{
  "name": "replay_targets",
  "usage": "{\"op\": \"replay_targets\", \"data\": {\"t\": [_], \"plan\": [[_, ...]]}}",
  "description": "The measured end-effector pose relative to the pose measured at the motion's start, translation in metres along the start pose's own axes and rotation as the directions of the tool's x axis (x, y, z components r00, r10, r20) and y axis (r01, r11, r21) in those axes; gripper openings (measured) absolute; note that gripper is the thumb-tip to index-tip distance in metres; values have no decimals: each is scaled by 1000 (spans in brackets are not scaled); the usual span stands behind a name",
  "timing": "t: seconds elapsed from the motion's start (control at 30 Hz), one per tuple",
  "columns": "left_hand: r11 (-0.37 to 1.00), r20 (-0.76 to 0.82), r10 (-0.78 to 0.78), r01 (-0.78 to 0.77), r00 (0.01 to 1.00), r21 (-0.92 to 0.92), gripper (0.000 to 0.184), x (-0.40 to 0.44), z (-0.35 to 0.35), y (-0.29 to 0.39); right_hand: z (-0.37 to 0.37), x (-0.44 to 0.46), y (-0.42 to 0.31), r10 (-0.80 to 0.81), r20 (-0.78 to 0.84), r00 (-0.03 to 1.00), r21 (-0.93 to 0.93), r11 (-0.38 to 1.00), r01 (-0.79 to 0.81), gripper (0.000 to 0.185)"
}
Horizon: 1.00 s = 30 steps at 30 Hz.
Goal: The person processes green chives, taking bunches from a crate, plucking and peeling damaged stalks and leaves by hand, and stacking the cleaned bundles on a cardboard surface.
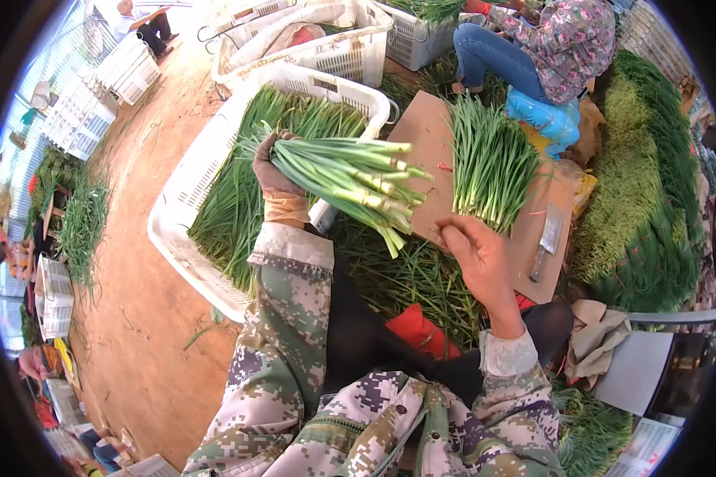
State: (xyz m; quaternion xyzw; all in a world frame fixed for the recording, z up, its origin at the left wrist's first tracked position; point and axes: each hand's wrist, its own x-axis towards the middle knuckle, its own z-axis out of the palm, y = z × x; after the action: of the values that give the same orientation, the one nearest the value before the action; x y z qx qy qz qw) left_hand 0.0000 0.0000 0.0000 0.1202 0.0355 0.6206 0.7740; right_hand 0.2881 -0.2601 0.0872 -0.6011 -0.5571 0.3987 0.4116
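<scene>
My left hand (277, 171), in a dark glove with a tan cuff, grips a bundle of green stalks (350, 171), pale cut ends pointing right. Beneath and behind it, a white crate (175, 215) holds more long green leaves. My bare right hand (473, 254) is closed, thumb against curled fingers, near the front edge of a brown board (418, 135); whether anything small is pinched cannot be made out. On that board lie a second bunch of stalks (493, 163) and a knife (547, 238) with a dark handle.
A co-worker in a floral top (569, 44) sits at the upper right beside a blue bag (545, 119). Piled greens (636, 183) line the right side. Another white crate (334, 60) stands ahead. Loose leaves (406, 274) lie below the board. Stacked crates (79, 115) stand at left.
</scene>
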Motion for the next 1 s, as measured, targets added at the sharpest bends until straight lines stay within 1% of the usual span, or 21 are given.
{"op": "replay_targets", "data": {"t": [0.07,0.1,0.17,0.2,0.23,0.27,0.3,0.33,0.37,0.43,0.47,0.5,0.57,0.63,0.7,0.77,0.8,0.83,0.9,0.93,1.0], "plan": [[959,47,-113,122,992,-257,13,-8,20,-6,13,11,-29,-171,-152,974,148,970,193,32],[973,14,-71,72,997,-220,14,-10,29,-3,24,15,-39,-173,-157,972,170,965,199,32],[960,64,-69,84,996,-266,16,-11,27,-8,34,17,-57,-233,-179,956,182,947,265,31],[965,89,-63,84,994,-249,17,-14,33,-8,39,19,-55,-221,-189,957,127,961,247,29],[972,119,-58,84,991,-219,17,-16,43,-3,42,21,-56,-228,-198,953,143,955,258,29],[994,69,3,4,998,-110,16,-21,49,-2,43,19,-58,-206,-201,958,105,967,230,28],[994,65,5,2,998,-108,16,-23,51,-5,41,16,-57,-183,-200,963,56,979,198,27],[988,195,-7,37,981,-148,15,-24,52,-9,41,14,-48,-234,-234,944,-22,972,236,22],[981,322,-17,78,947,-178,15,-26,53,-11,40,8,-42,-230,-233,945,-19,973,232,22],[984,356,-6,70,935,-166,15,-25,55,-11,41,-7,-29,-181,-194,964,-54,983,173,18],[981,379,-7,80,925,-176,15,-27,55,-13,45,-16,-14,-170,-263,950,33,982,185,16],[978,404,-7,91,915,-187,16,-27,55,-15,44,-24,-5,-165,-257,952,33,983,179,16],[971,420,-13,111,908,-212,16,-29,59,-17,39,-38,9,160,-225,961,271,958,-96,20],[963,431,-6,121,902,-240,18,-32,62,-19,36,-42,10,179,-187,966,311,943,-115,24],[953,435,-28,155,900,-259,18,-28,57,-19,37,-38,10,158,-230,960,278,956,-90,25],[966,438,-52,156,898,-205,18,-27,57,-19,37,-30,-9,114,-203,973,295,954,-50,21],[978,422,-47,128,905,-166,20,-28,58,-18,38,-25,-22,-28,-270,963,181,980,79,17],[989,425,-41,97,904,-110,14,-30,61,-18,39,-21,-35,-172,-323,930,58,978,201,14],[990,415,-65,112,908,-89,15,-31,63,-18,38,-17,-61,-215,-264,940,3,975,224,10],[977,391,-66,139,918,-160,22,-31,61,-19,41,-12,-73,-307,-229,924,-63,952,301,10],[985,389,-75,130,918,-116,22,-30,62,-20,52,1,-82,-467,-172,867,-183,880,438,16]]}}
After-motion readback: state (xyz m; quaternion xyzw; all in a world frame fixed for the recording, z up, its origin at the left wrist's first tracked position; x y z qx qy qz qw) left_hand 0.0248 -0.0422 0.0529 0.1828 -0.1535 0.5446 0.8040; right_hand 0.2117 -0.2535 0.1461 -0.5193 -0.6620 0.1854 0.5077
